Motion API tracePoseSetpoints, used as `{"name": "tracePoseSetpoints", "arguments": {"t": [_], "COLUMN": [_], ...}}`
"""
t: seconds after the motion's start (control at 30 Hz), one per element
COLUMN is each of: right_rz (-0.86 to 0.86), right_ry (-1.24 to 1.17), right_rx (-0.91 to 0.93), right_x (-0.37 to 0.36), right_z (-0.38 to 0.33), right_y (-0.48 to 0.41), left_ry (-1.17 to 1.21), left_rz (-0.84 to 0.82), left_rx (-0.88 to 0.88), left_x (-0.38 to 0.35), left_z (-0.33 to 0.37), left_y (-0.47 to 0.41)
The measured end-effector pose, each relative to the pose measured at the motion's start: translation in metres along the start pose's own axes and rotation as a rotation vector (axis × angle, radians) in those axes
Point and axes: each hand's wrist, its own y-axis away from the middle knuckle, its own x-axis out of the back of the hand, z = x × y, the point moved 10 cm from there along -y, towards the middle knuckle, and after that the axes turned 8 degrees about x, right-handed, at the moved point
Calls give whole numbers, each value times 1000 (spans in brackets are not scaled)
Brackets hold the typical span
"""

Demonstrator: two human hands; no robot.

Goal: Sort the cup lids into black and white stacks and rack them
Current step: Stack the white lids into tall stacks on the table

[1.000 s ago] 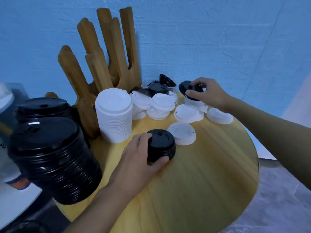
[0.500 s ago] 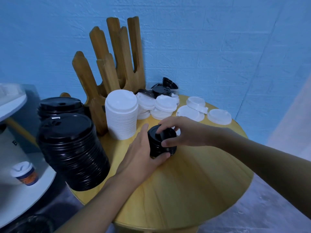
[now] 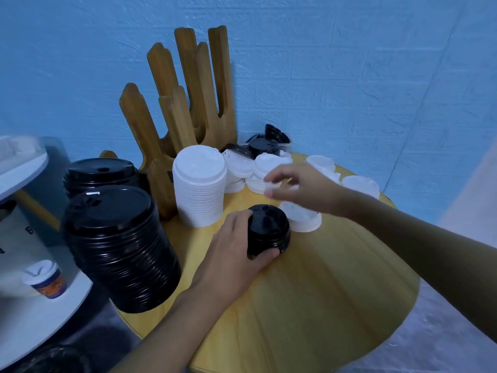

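Gripping what, the left hand [image 3: 236,246]?

A short black lid stack [image 3: 269,230]. The fingers curl round its far side and the thumb presses the near side. The stack stands on the round wooden table [image 3: 322,305].

And the right hand [image 3: 304,188]?

Raised above the table, beyond the short stack, over the loose white lids [image 3: 266,170]. Its fingers are bent, with thumb and forefinger close together. It is blurred, so I cannot tell whether it pinches a lid or nothing.

What lies just beside the short stack?

A low white lid pile [image 3: 302,219], touching or nearly touching its right side and partly under the right forearm.

Where are the sorted ones?

A tall white stack [image 3: 199,187] stands left of the loose lids, in front of the wooden rack [image 3: 188,103]. Two big black stacks [image 3: 118,246] sit at the table's left edge, one behind the other.

Any black ones unsorted?

A few loose black lids [image 3: 262,146] lie at the back by the blue wall, behind the white ones. More white lids [image 3: 360,184] lie at the far right.
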Motion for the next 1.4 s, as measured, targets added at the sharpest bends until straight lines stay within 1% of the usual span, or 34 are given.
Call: {"name": "tracePoseSetpoints", "arguments": {"t": [0.07,0.1,0.17,0.23,0.3,0.37,0.5,0.6,0.73,0.83,0.97,1.03,1.23,1.3,1.4], "right_rz": [202,258,308,316,284,269,231,179,240,318,356,331,174,72,-116], "right_ry": [17,28,30,16,46,55,-7,46,51,20,-46,-62,-40,-44,22], "right_rx": [-8,-27,-99,-176,-218,-238,-257,-288,-296,-285,-219,-186,-116,-103,-97], "right_x": [29,38,47,50,48,46,38,29,30,41,61,66,56,40,10], "right_z": [15,25,45,64,77,86,94,103,111,112,95,81,26,13,3], "right_y": [-19,-30,-53,-76,-96,-110,-131,-140,-141,-138,-122,-107,-39,-18,4], "left_ry": [-4,-7,-10,-12,-12,-13,-22,-26,-37,-34,-38,-47,-6,-4,0], "left_rz": [1,3,7,14,18,21,33,40,40,39,22,16,10,11,-1], "left_rx": [3,6,11,12,14,9,1,-4,-14,-12,-4,-3,14,20,45], "left_x": [-1,-1,-1,0,-1,-1,0,0,-1,0,0,0,5,6,4], "left_z": [0,-1,-1,-2,-4,-5,-5,-6,-5,-5,-5,-4,0,2,1], "left_y": [0,0,0,1,1,1,1,-1,-1,-1,-2,-2,-2,-2,-3]}}
